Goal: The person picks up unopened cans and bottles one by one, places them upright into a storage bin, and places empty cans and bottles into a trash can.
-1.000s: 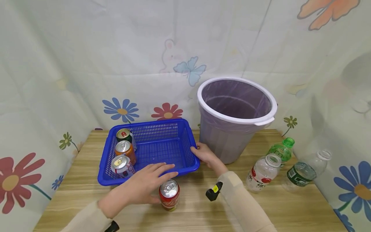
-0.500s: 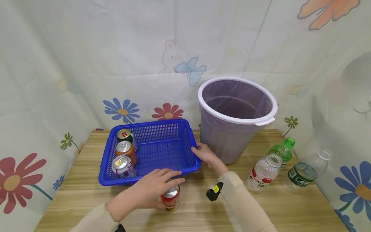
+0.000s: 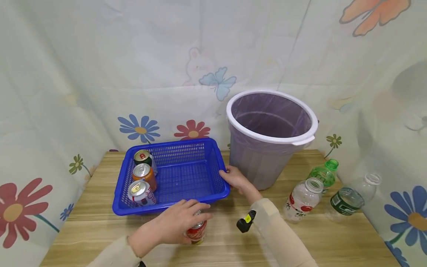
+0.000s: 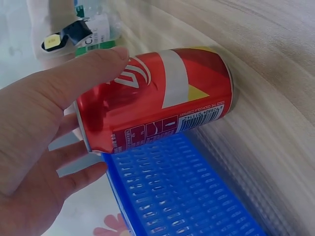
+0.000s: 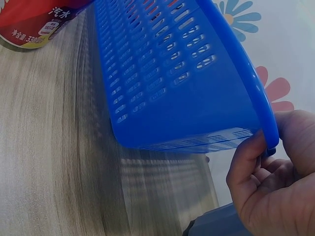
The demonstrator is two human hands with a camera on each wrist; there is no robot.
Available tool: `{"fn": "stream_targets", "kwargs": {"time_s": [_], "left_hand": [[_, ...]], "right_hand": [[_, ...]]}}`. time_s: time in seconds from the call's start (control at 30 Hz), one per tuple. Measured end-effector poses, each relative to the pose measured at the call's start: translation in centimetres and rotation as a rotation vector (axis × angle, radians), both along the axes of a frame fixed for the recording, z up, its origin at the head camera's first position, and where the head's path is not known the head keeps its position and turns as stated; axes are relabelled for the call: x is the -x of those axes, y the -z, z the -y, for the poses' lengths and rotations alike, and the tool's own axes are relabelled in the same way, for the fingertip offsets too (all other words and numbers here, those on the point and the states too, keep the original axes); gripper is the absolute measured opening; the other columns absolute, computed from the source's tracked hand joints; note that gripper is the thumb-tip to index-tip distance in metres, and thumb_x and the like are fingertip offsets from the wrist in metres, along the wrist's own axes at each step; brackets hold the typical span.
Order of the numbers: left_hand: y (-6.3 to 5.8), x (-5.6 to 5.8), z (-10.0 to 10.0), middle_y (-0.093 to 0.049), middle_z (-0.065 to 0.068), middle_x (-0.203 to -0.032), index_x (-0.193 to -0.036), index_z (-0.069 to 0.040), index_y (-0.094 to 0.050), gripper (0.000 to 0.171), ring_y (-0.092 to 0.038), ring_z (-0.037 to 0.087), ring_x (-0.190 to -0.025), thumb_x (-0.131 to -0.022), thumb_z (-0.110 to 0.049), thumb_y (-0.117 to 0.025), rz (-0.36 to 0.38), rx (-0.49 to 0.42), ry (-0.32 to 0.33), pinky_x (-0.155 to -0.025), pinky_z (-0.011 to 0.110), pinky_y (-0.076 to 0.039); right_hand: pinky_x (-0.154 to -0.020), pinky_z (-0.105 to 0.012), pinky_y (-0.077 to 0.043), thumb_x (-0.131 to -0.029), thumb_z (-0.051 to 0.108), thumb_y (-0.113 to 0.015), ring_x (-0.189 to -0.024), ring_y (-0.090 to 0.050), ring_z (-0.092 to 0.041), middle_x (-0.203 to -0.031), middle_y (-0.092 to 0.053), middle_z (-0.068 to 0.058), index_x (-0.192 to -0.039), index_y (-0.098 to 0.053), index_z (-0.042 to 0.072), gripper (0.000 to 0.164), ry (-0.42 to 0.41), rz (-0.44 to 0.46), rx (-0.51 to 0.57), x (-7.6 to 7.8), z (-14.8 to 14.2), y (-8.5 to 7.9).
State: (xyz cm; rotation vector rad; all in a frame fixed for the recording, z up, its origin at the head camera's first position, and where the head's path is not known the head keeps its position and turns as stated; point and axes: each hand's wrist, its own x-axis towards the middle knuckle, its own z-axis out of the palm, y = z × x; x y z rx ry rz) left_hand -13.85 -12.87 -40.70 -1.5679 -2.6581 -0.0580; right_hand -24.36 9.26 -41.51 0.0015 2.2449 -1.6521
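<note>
In the head view my left hand [image 3: 178,223] grips a red soda can [image 3: 197,234] standing on the table, its fingers over the top. The left wrist view shows the thumb lying along the red can [image 4: 172,93], with the other fingers partly behind it. My right hand [image 3: 236,178] pinches the right rim of a blue plastic basket [image 3: 183,180]; in the right wrist view thumb and fingers close on the basket's edge [image 5: 266,115]. Inside the basket's left side, a dark green can [image 3: 142,157], an orange can [image 3: 145,176] and a white can [image 3: 141,193] stand in a row.
A grey bin [image 3: 257,163] with a liner and white rim stands behind my right hand. To its right on the wooden table [image 3: 230,244] are a clear bottle with a red-and-white label [image 3: 301,202], a green bottle [image 3: 325,174] and a clear green-labelled bottle [image 3: 348,200].
My left hand has moved slightly right onto the red soda can, its fingers now closing round the top. The right hand keeps its hold on the basket rim.
</note>
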Motion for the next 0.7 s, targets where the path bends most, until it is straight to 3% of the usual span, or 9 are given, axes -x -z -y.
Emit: {"fn": "stream_targets", "kwargs": {"time_s": [0.23,0.47,0.7], "left_hand": [[0.3,-0.1,-0.2,-0.044,0.001,-0.136,-0.134,-0.024,-0.045,0.085,-0.048,0.022,-0.116,-0.060,-0.039,-0.084,0.031,0.031,-0.027,-0.086,0.041,-0.049],[0.4,-0.1,-0.4,-0.044,0.000,-0.136,-0.134,-0.027,-0.045,0.082,-0.049,0.020,-0.115,-0.061,-0.035,-0.084,0.072,0.061,-0.063,-0.083,0.039,-0.051],[0.4,0.0,-0.6,-0.049,0.001,-0.129,-0.128,-0.028,-0.050,0.066,-0.054,0.020,-0.108,-0.069,-0.035,-0.079,0.050,0.038,-0.042,-0.076,0.034,-0.054]], "right_hand": [[-0.062,-0.032,-0.056,-0.093,0.018,-0.047,-0.081,-0.066,-0.029,-0.098,-0.063,-0.021,-0.115,-0.050,-0.005,0.032,0.021,-0.006,0.019,1.7,-0.2,2.9],[-0.066,-0.036,-0.057,-0.094,0.020,-0.048,-0.081,-0.066,-0.029,-0.103,-0.062,-0.024,-0.115,-0.051,-0.004,0.032,0.032,0.005,0.014,1.6,-0.2,2.8],[-0.072,-0.043,-0.056,-0.093,0.020,-0.049,-0.075,-0.066,-0.023,-0.103,-0.061,-0.025,-0.114,-0.051,-0.004,0.032,0.044,0.010,0.019,1.7,-0.1,3.0]]}}
